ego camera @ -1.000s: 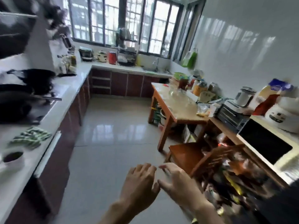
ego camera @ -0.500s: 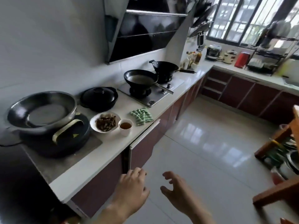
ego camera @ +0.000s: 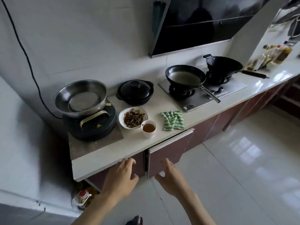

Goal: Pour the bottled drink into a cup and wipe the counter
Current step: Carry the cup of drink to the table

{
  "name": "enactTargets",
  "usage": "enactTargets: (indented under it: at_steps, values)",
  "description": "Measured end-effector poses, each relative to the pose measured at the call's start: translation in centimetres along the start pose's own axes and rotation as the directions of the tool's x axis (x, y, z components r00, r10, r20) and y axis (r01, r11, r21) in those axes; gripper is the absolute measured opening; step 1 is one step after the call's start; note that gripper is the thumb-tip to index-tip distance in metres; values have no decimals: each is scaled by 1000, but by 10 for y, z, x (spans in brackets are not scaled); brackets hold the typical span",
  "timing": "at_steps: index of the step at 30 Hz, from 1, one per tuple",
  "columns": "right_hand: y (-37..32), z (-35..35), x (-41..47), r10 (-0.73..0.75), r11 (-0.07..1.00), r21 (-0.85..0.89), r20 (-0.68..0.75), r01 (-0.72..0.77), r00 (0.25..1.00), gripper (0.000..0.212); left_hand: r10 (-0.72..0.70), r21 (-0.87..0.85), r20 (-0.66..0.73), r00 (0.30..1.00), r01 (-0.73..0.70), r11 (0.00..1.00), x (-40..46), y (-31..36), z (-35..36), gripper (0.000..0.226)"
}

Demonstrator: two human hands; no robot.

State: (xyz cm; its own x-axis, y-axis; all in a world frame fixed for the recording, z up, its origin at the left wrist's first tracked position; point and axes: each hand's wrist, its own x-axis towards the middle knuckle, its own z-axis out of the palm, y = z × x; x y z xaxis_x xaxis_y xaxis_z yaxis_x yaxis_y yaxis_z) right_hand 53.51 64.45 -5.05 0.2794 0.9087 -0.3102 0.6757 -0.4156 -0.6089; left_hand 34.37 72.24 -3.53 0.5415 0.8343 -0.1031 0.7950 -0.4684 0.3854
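A long white stone worktop (ego camera: 126, 148) carries a small white cup of brown drink (ego camera: 148, 128) near its front edge; just right of it lies a crumpled green-and-white striped cloth (ego camera: 172, 120); below, the left hand (ego camera: 121, 177) and right hand (ego camera: 172, 177) hover before the cabinet doors, fingers loosely spread, holding nothing.

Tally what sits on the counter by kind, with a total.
Pans on the stove: 2, a frying pan and a wok
Lidded black pot: 1
Steel basin: 1
Plate of food: 1
Cup of brown drink: 1
Green cloth: 1
Total: 7
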Motion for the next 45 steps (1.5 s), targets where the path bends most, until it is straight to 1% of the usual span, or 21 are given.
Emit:
enactTargets:
  at_steps: [3, 5, 8, 11, 13, 16, 18, 20, 24, 29, 33, 35, 37, 40, 43, 44, 45]
  values:
    - [-2, -8, 38, -36, 999, -11, 27, 36, 999, 53, -58, -7, -5, 998, 58, 998, 26, -2, 4, 39]
    - [-3, -12, 68, -25, 1000, -2, 32, 25, 999, 69, -82, -18, -1, 997, 82, 997, 54, -6, 9, 43]
    - [-5, -15, 122, -21, 1000, -10, -8, 21, 1000, 86, -111, -61, 1, 994, 111, 992, 111, -17, 18, 62]
    - [-6, -18, 182, 9, 1000, -18, -52, -10, 999, 98, -98, -161, 19, 995, 100, 982, 174, -30, 27, 82]
    - [-3, -21, 218, 69, 998, -13, -53, -69, 996, 106, -68, -226, 42, 997, 76, 971, 214, -39, 35, 95]
    - [6, -19, 261, 128, 991, -36, -6, -128, 992, 116, -34, -263, 124, 992, 66, 962, 261, -52, 57, 109]
    - [11, -15, 277, 149, 988, -47, 40, -147, 988, 118, 6, -313, 169, 986, 48, 949, 278, -59, 70, 115]
    - [13, -8, 288, 154, 988, -28, 71, -153, 985, 116, 44, -363, 191, 981, 29, 931, 289, -66, 81, 116]
    - [12, 6, 302, 149, 988, 25, 78, -151, 986, 105, 17, -455, 197, 980, 76, 887, 302, -75, 94, 110]
    - [9, 12, 301, 152, 987, -47, 0, -152, 988, 92, 60, -392, 148, 987, 3, 920, 304, -63, 99, 107]
    - [15, 1, 282, 186, 981, -47, -73, -189, 980, 96, 112, -370, 144, 983, -52, 927, 303, -40, 95, 98]
    - [22, -12, 267, 203, 979, -8, -122, -205, 972, 97, 139, -373, 146, 979, -76, 925, 301, -20, 90, 95]
    - [32, -27, 248, 228, 974, 57, -164, -221, 960, 98, 200, -367, 138, 970, -138, 920, 298, 4, 84, 93]
    - [48, -50, 209, 283, 955, 163, -233, -249, 931, 96, 286, -356, 161, 945, -214, 909, 289, 44, 81, 94]
    - [74, -71, 158, 356, 920, 289, -335, -265, 872, 91, 406, -383, 190, 894, -313, 869, 273, 93, 87, 92]
    - [91, -79, 129, 391, 905, 325, -380, -275, 838, 90, 472, -382, 212, 856, -372, 846, 261, 121, 94, 91]
    - [98, -84, 114, 410, 898, 333, -399, -287, 820, 90, 500, -387, 230, 835, -393, 834, 255, 135, 98, 90]
